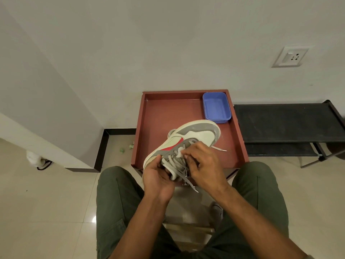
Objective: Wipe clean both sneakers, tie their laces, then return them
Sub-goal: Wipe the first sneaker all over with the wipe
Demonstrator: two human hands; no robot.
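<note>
Right now I hold the sneaker (188,139) tipped on its side above the near part of the red tray (168,113), toe pointing away toward the blue tub (216,107) in the tray's far corner, so the lacing faces me. My left hand (158,176) curls its grip around the heel end to steady the shoe. My right hand (201,161) pinches a small white wipe (180,153) against the grey laces (174,162), judging by the pale wad under my fingertips. Loose lace ends trail past the tray's near edge, untied, so I judge tying comes later.
</note>
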